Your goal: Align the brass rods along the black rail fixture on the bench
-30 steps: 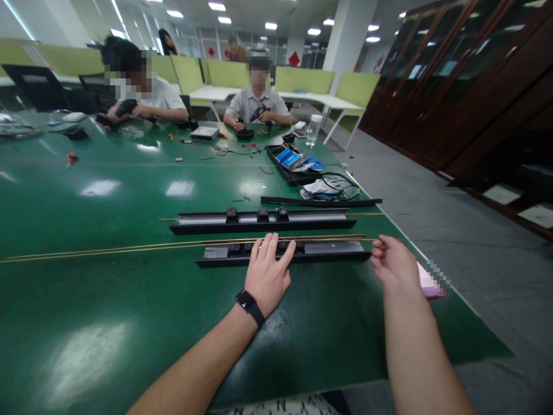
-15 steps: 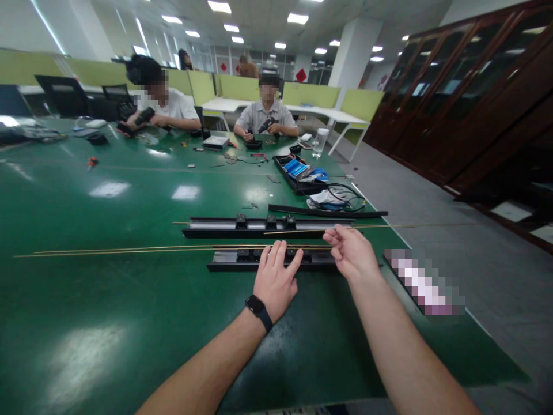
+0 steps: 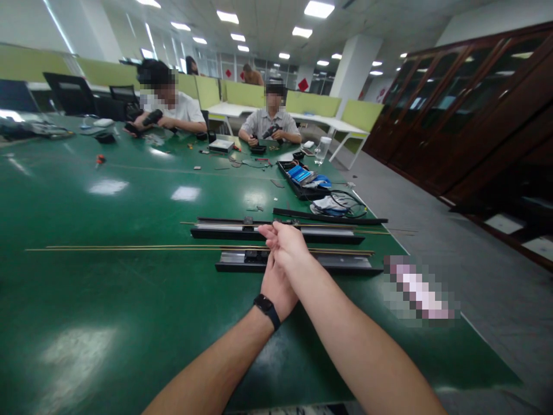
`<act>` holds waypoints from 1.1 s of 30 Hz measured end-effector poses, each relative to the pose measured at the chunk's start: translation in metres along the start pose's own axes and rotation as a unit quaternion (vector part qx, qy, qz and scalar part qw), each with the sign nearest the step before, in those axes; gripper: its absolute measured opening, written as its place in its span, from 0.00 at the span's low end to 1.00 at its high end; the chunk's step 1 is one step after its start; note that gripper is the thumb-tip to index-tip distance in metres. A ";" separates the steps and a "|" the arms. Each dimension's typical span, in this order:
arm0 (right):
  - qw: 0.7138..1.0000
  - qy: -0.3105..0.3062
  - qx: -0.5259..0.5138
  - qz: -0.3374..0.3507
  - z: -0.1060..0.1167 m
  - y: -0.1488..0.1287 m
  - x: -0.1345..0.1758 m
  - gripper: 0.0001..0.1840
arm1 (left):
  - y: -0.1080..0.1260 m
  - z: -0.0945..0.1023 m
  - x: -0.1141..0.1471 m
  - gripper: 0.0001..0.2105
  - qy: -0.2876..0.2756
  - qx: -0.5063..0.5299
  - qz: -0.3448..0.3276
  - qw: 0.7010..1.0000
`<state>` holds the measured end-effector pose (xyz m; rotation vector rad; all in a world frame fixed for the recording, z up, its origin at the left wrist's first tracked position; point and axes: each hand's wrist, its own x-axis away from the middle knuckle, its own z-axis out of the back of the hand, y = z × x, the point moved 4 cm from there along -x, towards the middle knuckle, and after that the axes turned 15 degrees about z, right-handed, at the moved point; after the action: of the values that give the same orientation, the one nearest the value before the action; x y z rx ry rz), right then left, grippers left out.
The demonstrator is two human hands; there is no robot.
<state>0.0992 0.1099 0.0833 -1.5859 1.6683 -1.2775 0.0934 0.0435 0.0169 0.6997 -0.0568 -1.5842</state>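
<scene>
My right hand (image 3: 285,245) reaches across my left hand and pinches a thin brass-coloured rod (image 3: 332,226) over the far black rail (image 3: 233,234). This rod runs lengthwise above the rail and sticks out past its right end. Below it, my left hand (image 3: 279,291), with a dark watch at the wrist, lies at the near black rail (image 3: 345,270). Its visible finger is stretched out; the others are hidden behind my right hand. Two more thin rods (image 3: 129,248) lie along the near rail and reach far to the left. Small black blocks (image 3: 254,256) sit inside the rails.
Behind the rails lie a black strip (image 3: 311,216), a glove with a black cable (image 3: 334,204) and a black tray (image 3: 298,184) of blue parts. A blurred-out flat object (image 3: 419,288) is near the table's right edge. Two people (image 3: 173,115) work with drills across the green table.
My right hand has moved left, bringing the thin rod along the far rail, and now crosses over my left hand. My left hand has stayed at the near rail.
</scene>
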 end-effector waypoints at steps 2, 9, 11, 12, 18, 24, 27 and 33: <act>1.000 -0.011 -0.001 -0.019 -0.012 0.009 0.003 0.11 | 0.000 -0.004 0.002 0.26 -0.007 -0.009 -0.025 1.000; 0.997 -0.049 -0.023 -0.050 -0.043 0.035 0.014 0.12 | -0.012 -0.020 0.007 0.29 -0.014 -0.054 -0.054 0.997; 0.997 -0.037 -0.015 -0.070 -0.049 0.041 0.017 0.12 | -0.013 -0.024 0.005 0.31 -0.019 -0.053 -0.053 0.997; 0.997 -0.027 -0.013 -0.072 -0.051 0.043 0.019 0.12 | -0.013 -0.026 0.004 0.32 -0.022 -0.053 -0.051 0.997; 0.997 -0.006 -0.018 -0.077 -0.057 0.053 0.021 0.12 | -0.013 -0.029 0.002 0.36 -0.024 -0.040 -0.048 0.998; 0.997 0.001 -0.016 -0.082 -0.057 0.063 0.022 0.12 | -0.010 -0.022 0.002 0.41 -0.035 -0.046 -0.054 0.997; 0.998 0.010 -0.018 -0.059 -0.055 0.061 0.024 0.10 | -0.008 -0.020 0.001 0.40 -0.040 -0.056 -0.046 0.997; 0.998 0.011 -0.005 -0.057 -0.051 0.053 0.028 0.11 | -0.010 -0.024 0.003 0.39 -0.038 -0.048 -0.049 0.997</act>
<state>0.0243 0.0910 0.0662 -1.6995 1.6218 -1.3490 0.0958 0.0512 -0.0075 0.5749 -0.0011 -1.6965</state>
